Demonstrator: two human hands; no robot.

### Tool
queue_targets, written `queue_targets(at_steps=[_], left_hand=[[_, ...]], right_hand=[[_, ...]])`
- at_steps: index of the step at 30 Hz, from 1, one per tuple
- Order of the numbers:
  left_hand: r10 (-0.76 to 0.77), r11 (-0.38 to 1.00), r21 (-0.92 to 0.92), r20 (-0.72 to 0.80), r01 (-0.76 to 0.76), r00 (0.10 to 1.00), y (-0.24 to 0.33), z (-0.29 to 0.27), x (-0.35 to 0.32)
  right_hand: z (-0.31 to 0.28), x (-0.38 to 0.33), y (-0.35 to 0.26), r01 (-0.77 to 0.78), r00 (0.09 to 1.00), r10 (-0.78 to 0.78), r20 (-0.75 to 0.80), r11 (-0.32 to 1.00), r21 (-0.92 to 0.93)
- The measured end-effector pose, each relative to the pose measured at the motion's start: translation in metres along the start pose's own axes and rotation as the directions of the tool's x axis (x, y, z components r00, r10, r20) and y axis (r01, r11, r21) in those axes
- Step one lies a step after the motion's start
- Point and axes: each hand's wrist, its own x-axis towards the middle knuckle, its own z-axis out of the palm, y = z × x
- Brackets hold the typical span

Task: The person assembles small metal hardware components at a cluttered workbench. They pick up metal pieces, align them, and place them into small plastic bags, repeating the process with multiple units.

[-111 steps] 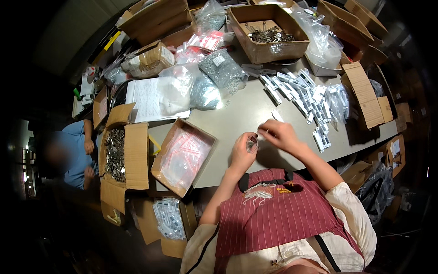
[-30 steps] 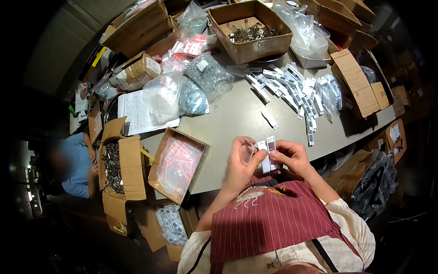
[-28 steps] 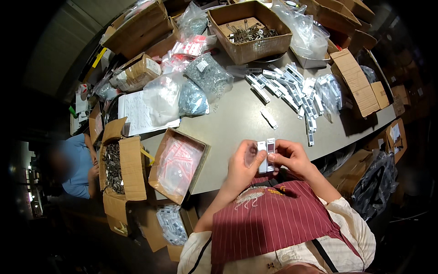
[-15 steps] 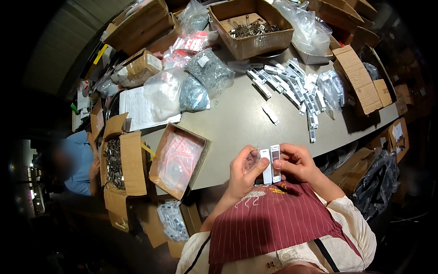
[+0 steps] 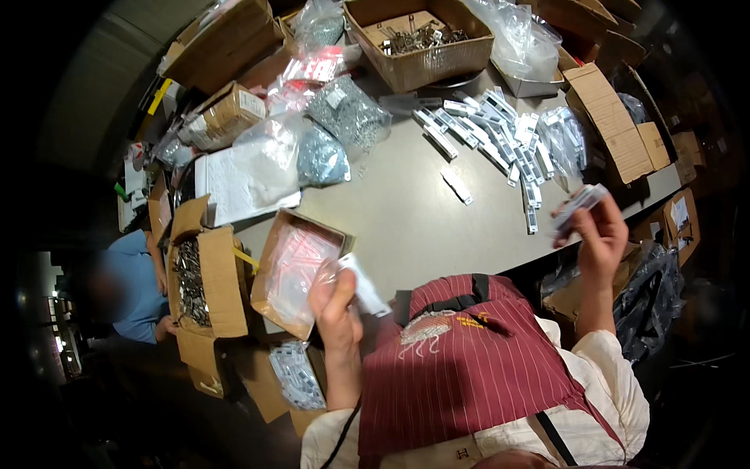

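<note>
My left hand is closed on a narrow white rectangular part, and something of clear plastic shows at its fingers. It is at the near right corner of a small carton holding clear zip bags with red strips. Out to the right, above the table's edge, my right hand grips a similar narrow grey-white part, slightly blurred. A pile of such parts lies to the far left of that hand, and one single part rests apart from it on the table.
An open carton of metal pieces stands at the back. Bags of small hardware lie on the left beside papers. Another carton of metal parts stands nearer left, close to a person in blue. Flattened cardboard leans at right.
My hands were together in front of the apron, each with a white part. They have separated: the left went left to the bag carton, the right went right and farther out.
</note>
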Motion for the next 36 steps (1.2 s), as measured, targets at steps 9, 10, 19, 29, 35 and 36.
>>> queue_targets(at_steps=[9,10,19,29,35,36], left_hand=[[-0.185,0.967,-0.120,0.272,0.224,0.944,-0.013,0.060,-0.004],[-0.177,0.968,-0.120,0.285,0.218,0.942,-0.012,0.061,-0.004],[-0.107,0.994,0.043,0.312,0.099,0.944,-0.024,0.056,-0.004],[0.067,0.989,0.115,0.248,-0.097,0.967,-0.026,0.060,-0.003],[0.012,0.999,0.045,0.248,-0.024,0.969,-0.030,0.056,-0.010],[-0.016,1.000,0.011,0.246,0.014,0.969,-0.031,0.055,-0.012]], right_hand=[[0.089,-0.002,0.013,0.347,0.737,-0.314,0.598,0.936,0.064],[0.092,0.000,0.010,0.330,0.714,-0.305,0.630,0.941,0.081],[0.101,-0.016,0.029,0.311,0.762,-0.199,0.617,0.947,-0.078],[0.109,-0.017,0.035,-0.234,0.769,0.306,0.561,0.952,-0.198],[0.098,-0.025,0.046,-0.614,0.704,0.483,0.520,0.783,0.104],[0.096,-0.028,0.048,-0.615,0.707,0.481,0.519,0.780,0.115]])
